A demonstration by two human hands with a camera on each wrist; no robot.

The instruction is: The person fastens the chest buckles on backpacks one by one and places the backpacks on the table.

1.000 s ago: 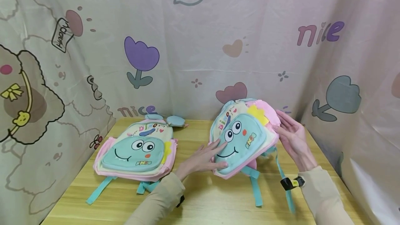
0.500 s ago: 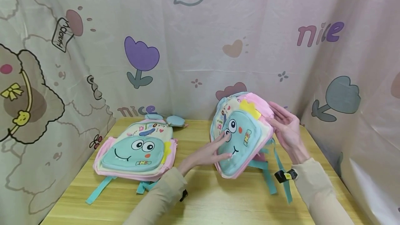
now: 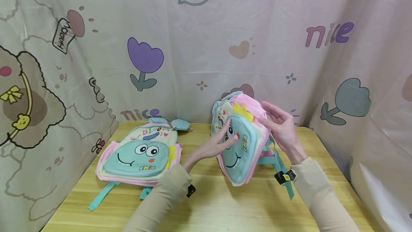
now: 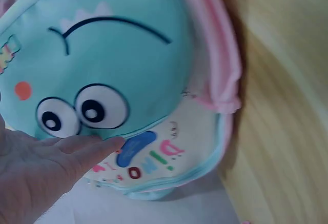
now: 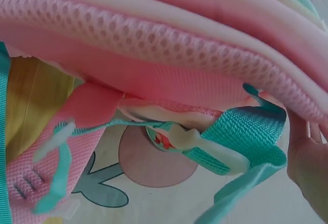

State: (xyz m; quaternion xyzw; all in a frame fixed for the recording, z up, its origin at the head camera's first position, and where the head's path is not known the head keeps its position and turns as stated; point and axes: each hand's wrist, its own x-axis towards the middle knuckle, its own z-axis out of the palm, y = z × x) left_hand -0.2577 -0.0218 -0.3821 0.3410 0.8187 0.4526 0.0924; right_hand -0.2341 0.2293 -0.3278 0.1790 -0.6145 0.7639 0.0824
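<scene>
Tilted backpack: the pale teal, cream and pink backpack is between the two hands, over the right half of the wooden table, its printed face turned obliquely and a lower corner pointing down; whether that corner touches the wood I cannot tell
Left hand: the left hand comes from the other backpack's side, fingers extended and spread over the printed eyes of the front pocket, laid along the cloth, not curled round it
Right hand: the right hand is at the opposite edge, thumb and long fingers against the pink side panel; the fingertips are partly hidden, so I cannot tell whether they pinch the fabric
Other backpack: a matching backpack lies face up on the table, well apart from both palms, the left sleeve beside its lower corner
Left wrist view: it shows the DINO lettering and the blue patch close up, much of which the head view has behind fingers
Right wrist view: only here does the underside show well, with pink mesh edging, a quilted pink shoulder strap, looped teal webbing and a whitish plastic slider
</scene>
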